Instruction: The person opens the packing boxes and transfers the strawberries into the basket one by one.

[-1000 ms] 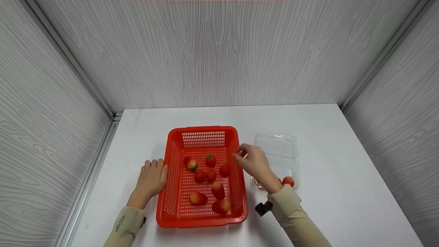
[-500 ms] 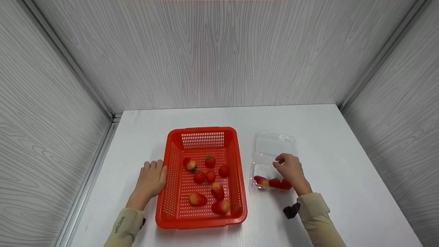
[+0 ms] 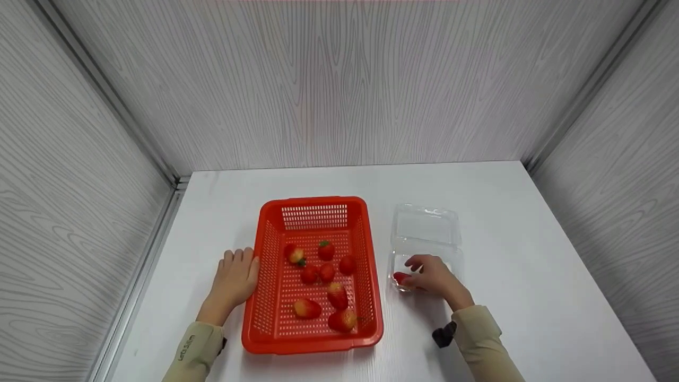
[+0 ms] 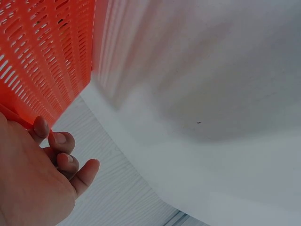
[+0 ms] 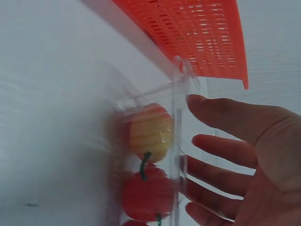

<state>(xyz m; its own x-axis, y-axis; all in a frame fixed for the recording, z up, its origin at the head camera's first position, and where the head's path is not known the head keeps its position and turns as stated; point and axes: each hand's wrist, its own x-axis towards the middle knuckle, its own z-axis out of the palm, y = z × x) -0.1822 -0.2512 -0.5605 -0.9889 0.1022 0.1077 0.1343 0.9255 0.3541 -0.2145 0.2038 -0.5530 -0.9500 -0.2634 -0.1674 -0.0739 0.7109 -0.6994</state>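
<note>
A red slotted basket (image 3: 268, 249) holds several strawberries (image 3: 325, 249) in the middle of the white table. My left hand (image 3: 236, 268) lies flat on the table, its fingers against the basket's left wall (image 4: 47, 61); the left wrist view shows that hand (image 4: 56, 150) holding nothing. To the right, a clear clamshell box (image 3: 424, 225) stands with its lid folded back. My right hand (image 3: 419, 270) reaches into its near tray, fingers spread and gripping nothing. A strawberry (image 3: 400, 277) shows beside the thumb. In the right wrist view the hand (image 5: 197, 150) is next to a pale strawberry (image 5: 150, 132) and a red strawberry (image 5: 148, 195).
The white table (image 3: 530, 254) is boxed in by grey wood-grain walls (image 3: 339, 90) at the back and both sides. A metal rail (image 3: 154, 249) runs along its left edge. The basket's rim (image 5: 197, 33) sits just left of the clamshell.
My right hand went from the basket's right rim across to the clamshell, then slid left over the strawberries in its tray. The left hand and basket stayed put.
</note>
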